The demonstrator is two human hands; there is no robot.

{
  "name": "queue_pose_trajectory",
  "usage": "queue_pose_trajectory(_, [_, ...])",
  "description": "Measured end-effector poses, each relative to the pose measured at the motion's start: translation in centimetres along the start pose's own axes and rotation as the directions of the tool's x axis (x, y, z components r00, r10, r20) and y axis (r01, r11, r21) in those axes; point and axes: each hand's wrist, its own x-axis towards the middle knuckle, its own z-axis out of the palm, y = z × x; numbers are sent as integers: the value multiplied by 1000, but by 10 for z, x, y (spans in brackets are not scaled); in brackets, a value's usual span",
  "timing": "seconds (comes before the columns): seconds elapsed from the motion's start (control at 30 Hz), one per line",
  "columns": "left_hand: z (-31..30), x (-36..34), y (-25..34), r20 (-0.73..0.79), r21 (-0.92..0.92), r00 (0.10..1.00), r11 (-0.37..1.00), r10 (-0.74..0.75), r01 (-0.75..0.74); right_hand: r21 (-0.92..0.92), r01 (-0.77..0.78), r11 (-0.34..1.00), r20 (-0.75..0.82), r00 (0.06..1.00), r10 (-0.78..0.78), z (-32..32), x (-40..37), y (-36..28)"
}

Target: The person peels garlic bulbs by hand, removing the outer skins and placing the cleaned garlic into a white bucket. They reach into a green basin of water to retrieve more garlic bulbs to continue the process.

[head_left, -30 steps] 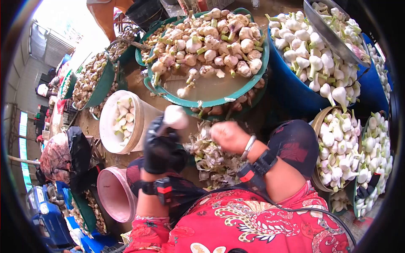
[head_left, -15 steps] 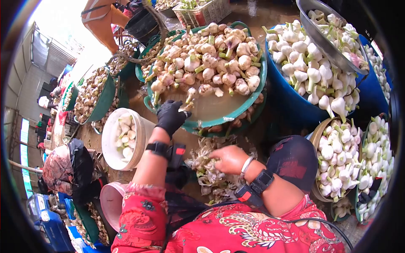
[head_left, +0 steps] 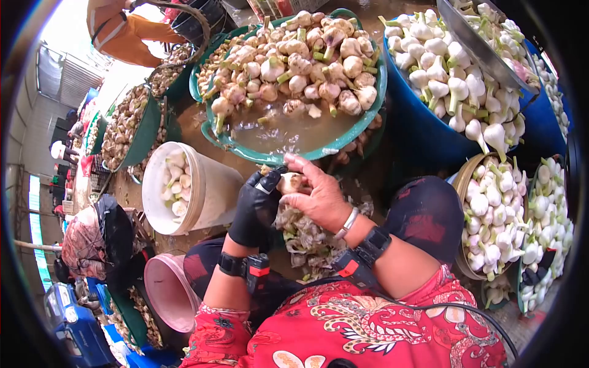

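A garlic bulb (head_left: 292, 183) with brownish, dirty skin is held between both hands in front of the green tub. My left hand (head_left: 256, 207), in a black glove with a pale band at one finger, is closed on the stem side of the bulb. The bare fingers and thumb of my right hand (head_left: 325, 199) grip it from the other side. Below the hands lies a heap of peeled garlic skins (head_left: 310, 236). Just beyond them stands the green tub (head_left: 307, 154) of murky water, with many unpeeled bulbs (head_left: 300, 64) piled at its back.
To the left are a white bucket (head_left: 195, 190) with cleaned bulbs and a pink bucket (head_left: 164, 291). On the right, a blue barrel (head_left: 423, 147) and a tan-rimmed bucket (head_left: 463, 236) are full of white garlic. A person in orange trousers (head_left: 132, 40) is at the back left.
My left hand has come back from the tub's edge with a garlic bulb. My right hand has risen from the skins to meet it. The tub's water is now rippled.
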Motion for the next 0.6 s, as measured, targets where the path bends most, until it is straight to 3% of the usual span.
queue_pose_trajectory(0.03, [3,-7,-1,43,368,977,906,209,-209,44,-100,994,44,994,98,-2,-4,-2])
queue_pose_trajectory(0.07, [6,-10,1,40,362,977,908,210,-210,75,-78,994,30,997,76,-2,-8,-5])
queue_pose_trajectory(0.13, [10,-10,7,-127,85,992,996,8,2,104,-49,993,19,999,47,-3,-10,-12])
queue_pose_trajectory(0.17, [7,-12,7,-126,87,992,996,13,-2,208,-107,972,32,994,103,-7,-10,-13])
queue_pose_trajectory(0.23, [0,-17,6,82,-32,995,998,53,-51,373,-201,906,66,980,190,-13,-10,-19])
queue_pose_trajectory(0.27, [1,-17,7,85,-29,995,998,53,-51,395,-232,889,89,973,215,-16,-10,-20])
queue_pose_trajectory(0.33, [8,-20,12,30,-163,996,982,-87,91,419,-265,868,111,964,241,-18,-11,-20])
queue_pose_trajectory(0.47, [17,-20,21,-5,-115,1000,993,-16,15,361,-232,903,79,973,218,-18,-10,-19])
queue_pose_trajectory(0.57, [21,-21,22,-43,-55,998,998,-38,36,340,-166,926,50,986,159,-12,-11,-8])
queue_pose_trajectory(0.6, [20,-21,19,-69,-112,990,987,-123,114,337,-142,931,25,990,141,-10,-12,-6])
